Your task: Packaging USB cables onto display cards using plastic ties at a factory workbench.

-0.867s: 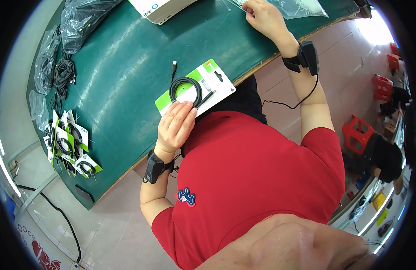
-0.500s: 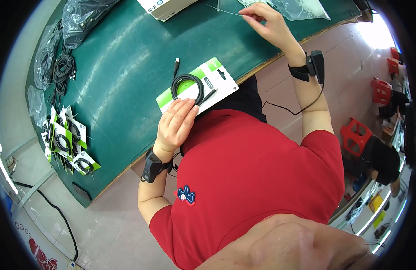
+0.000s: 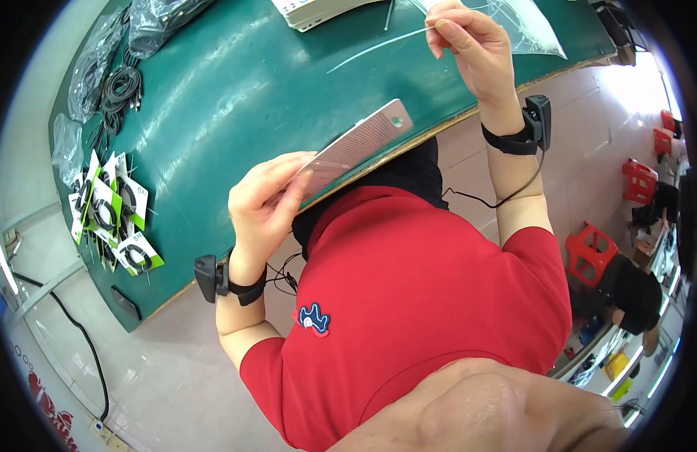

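My left hand grips the left end of a cardboard backing card between thumb and fingers. The card stands tilted near the table edge, its printed back toward me and its hang hole at the far right end. The coiled black cable on its front is hidden from this side. Up at the right, my right hand pinches one end of a thin white cable tie, whose free end curves out to the left over the table. A clear plastic bag with more white ties lies beside that hand.
On the left of the green table lie a pile of carded cables, bundled black cables and grey plastic bags. A white box stands at the back. Red stools and another person are at the right.
My left hand has tipped the card up, so its back now shows instead of the cable side. The right hand has drawn the cable tie out with its tail pointing left.
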The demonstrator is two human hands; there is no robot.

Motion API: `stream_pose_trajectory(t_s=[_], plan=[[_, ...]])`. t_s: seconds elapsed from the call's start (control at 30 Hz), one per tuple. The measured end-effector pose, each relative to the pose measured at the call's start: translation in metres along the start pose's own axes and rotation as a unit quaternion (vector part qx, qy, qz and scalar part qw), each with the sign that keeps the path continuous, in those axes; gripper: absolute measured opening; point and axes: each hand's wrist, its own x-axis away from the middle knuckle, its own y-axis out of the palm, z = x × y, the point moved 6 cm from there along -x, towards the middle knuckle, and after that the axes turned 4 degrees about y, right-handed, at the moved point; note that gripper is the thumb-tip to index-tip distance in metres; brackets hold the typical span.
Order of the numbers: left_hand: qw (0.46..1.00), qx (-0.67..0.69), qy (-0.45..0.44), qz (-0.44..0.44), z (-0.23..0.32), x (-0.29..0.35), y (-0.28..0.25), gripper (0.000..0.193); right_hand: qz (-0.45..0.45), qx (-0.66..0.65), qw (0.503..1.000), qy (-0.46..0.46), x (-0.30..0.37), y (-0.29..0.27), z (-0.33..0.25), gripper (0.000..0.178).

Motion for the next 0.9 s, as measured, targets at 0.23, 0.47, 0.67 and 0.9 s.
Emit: stream_pose_trajectory(t_s=[0.23,0.47,0.67,0.9], plan=[[0.891,0.215,-0.384,-0.115,-0.033,0.01,0.018,0.027,0.015,-0.059,0.991,0.121,-0.009,0.026,-0.001,0.013],[0.809,0.375,-0.435,-0.127,-0.042,0.014,0.041,0.029,-0.182,0.014,0.974,0.136,-0.008,0.077,-0.001,0.01],[0.795,0.386,-0.453,-0.119,-0.051,0.021,0.043,0.029,-0.268,-0.144,0.949,-0.078,-0.002,0.088,0.006,0.01],[0.786,0.391,-0.465,-0.117,-0.051,0.021,0.046,0.03,-0.157,0.112,0.946,0.259,0.007,0.081,0.008,0.01]])
